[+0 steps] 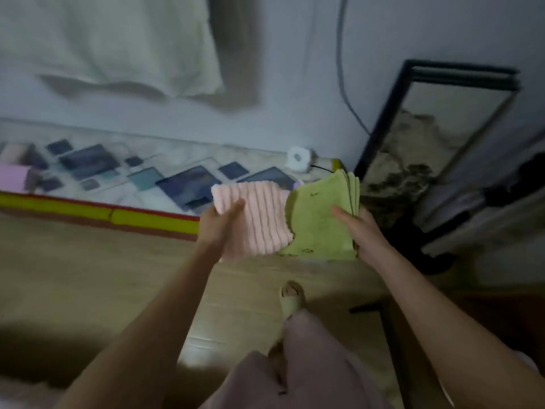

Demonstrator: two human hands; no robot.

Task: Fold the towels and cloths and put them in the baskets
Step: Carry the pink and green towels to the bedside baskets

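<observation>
A person stands on a wooden floor (pixel 88 270), seen from their own head, both bare arms stretched forward and down. The left hand (pixel 219 224) holds a folded pink ribbed towel (pixel 253 218), its thumb lying across the near left corner and the fingers hidden underneath. The right hand (pixel 361 231) holds a folded green cloth (pixel 320 219) by its right edge, where several stacked layers show; the thumb rests on top and the fingers curl behind. The two bundles meet in the middle, the pink towel slightly overlapping the green cloth's left edge. Both are in the air above the floor, in front of a low mattress (pixel 147 178) with a yellow and red border.

Both pieces look already folded, so the step in hand is probably carrying them to a basket. No basket is in view. To do this well, each bundle should stay level and pinched through all its layers, especially the green one, whose loose edges could fan apart. Setting them down flat, one at a time, would protect the folds.

A dark-framed mirror (pixel 427 149) leans against the wall at far right. One slippered foot (pixel 290 298) shows below the hands.
</observation>
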